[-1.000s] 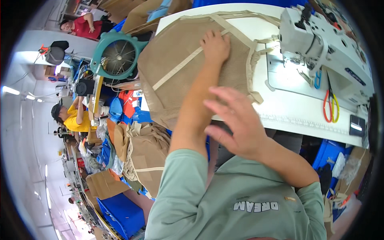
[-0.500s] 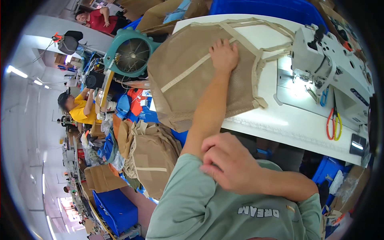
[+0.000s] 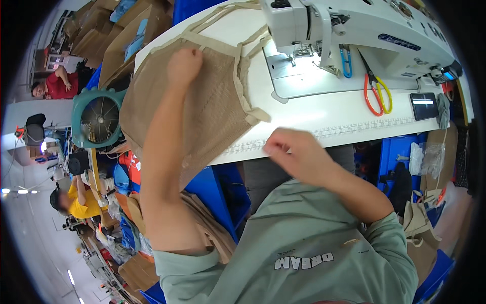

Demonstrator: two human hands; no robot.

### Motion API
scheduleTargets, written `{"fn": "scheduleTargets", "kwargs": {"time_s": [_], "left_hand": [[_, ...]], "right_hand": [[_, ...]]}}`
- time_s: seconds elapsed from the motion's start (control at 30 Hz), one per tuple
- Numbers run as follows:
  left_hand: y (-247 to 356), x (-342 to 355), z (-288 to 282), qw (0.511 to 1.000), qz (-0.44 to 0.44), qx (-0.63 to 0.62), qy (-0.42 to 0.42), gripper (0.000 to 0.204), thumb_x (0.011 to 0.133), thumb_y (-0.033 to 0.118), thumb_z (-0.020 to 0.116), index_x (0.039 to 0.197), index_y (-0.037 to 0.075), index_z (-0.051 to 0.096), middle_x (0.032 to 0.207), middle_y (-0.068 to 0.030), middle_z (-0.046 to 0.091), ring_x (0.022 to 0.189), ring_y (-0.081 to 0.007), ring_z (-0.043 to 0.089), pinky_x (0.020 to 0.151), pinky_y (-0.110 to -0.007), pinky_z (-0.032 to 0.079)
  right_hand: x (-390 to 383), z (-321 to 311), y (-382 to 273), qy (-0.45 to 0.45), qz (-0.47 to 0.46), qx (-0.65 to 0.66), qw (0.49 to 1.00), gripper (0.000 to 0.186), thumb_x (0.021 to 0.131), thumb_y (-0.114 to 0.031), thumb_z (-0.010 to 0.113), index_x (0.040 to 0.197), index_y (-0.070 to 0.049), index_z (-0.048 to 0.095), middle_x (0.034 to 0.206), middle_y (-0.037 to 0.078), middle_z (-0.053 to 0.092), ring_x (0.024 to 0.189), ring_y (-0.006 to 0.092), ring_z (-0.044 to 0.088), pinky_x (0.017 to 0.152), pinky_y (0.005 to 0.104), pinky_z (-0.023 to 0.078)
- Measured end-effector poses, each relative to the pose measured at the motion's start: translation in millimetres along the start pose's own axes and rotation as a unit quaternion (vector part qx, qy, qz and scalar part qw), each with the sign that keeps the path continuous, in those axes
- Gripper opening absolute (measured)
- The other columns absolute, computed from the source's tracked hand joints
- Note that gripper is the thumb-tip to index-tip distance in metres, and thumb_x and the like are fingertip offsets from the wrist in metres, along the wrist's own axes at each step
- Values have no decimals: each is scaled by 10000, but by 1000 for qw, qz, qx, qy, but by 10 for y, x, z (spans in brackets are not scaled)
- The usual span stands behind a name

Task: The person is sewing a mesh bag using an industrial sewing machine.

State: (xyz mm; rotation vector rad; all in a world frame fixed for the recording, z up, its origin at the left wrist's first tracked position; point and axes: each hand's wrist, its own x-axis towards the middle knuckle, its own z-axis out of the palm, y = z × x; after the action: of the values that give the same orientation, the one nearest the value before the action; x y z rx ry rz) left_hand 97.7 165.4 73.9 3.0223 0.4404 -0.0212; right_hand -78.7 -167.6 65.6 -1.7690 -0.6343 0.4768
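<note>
A tan mesh fabric piece (image 3: pixel 202 111) with pale binding strips (image 3: pixel 243 86) along its edge lies on the white sewing table (image 3: pixel 283 119), its lower part hanging over the front edge. My left hand (image 3: pixel 185 66) is closed in a fist on the far part of the mesh, apparently gripping it; the fingertips are hidden. Over the table's front edge hovers my right hand (image 3: pixel 298 152), fingers curled and thumb close to the forefinger, with nothing visible in it. To the right of the fabric stands a white sewing machine (image 3: pixel 349 30) with its lamp lit over the needle plate.
Scissors (image 3: pixel 377 93) with red and yellow handles, blue thread snips (image 3: pixel 346 61) and a phone (image 3: pixel 424 106) lie right of the needle area. A ruler strip (image 3: pixel 354 124) runs along the front edge. Left are a green fan (image 3: pixel 100 119) and a person in yellow (image 3: pixel 88 200).
My left hand has gone from spread fingers to a fist on the mesh, and the mesh's diagonal pale strip no longer shows. My right hand has moved off my left arm toward the table edge.
</note>
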Motion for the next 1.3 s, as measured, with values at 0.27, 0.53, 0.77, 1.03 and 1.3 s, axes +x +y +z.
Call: {"fn": "scheduleTargets", "kwargs": {"time_s": [0.27, 0.53, 0.77, 1.03, 1.3], "left_hand": [[429, -1107, -191, 865, 499, -23, -46, 335, 824, -47, 634, 1111, 85, 748, 1309, -92, 708, 1367, -329, 578, 1153, -479, 456], [351, -910, -379, 849, 522, -1, -76, 215, 800, -58, 652, 976, 61, 681, 1324, -69, 705, 1430, -329, 536, 1203, -498, 414], [266, -964, -765, 891, 446, -62, -59, 177, 797, -41, 657, 938, 61, 688, 1149, -73, 755, 1352, -323, 607, 1194, -500, 427], [79, -899, -790, 912, 401, -41, -70, 141, 808, 40, 634, 937, 38, 692, 926, -166, 714, 1004, -350, 693, 1184, -522, 433], [102, -938, -751, 913, 376, -134, -89, 119, 804, 43, 623, 904, 5, 676, 860, -176, 688, 867, -384, 635, 980, -480, 498]], "right_hand": [[202, -191, 464, 139, -49, -184, 972, 115, 968, -160, 717, 1010, -61, 675, 966, 91, 640, 898, 303, 683, 756, 438, 563], [422, -170, 495, 131, -88, -242, 957, 291, 910, -77, 717, 1196, -79, 665, 1236, 69, 639, 1124, 288, 638, 886, 427, 579], [1007, -90, 336, 96, -255, -192, 943, 535, 910, -18, 699, 1430, -95, 596, 1462, 123, 594, 1353, 342, 538, 1139, 470, 477], [844, -44, 287, 29, -77, -64, 995, 251, 966, -207, 721, 937, 34, 658, 824, 212, 666, 839, 448, 648, 851, 533, 515], [769, 22, 275, 108, 25, 78, 991, 340, 1014, -218, 708, 1302, -46, 654, 1113, 163, 755, 903, 283, 747, 825, 400, 574]]}}
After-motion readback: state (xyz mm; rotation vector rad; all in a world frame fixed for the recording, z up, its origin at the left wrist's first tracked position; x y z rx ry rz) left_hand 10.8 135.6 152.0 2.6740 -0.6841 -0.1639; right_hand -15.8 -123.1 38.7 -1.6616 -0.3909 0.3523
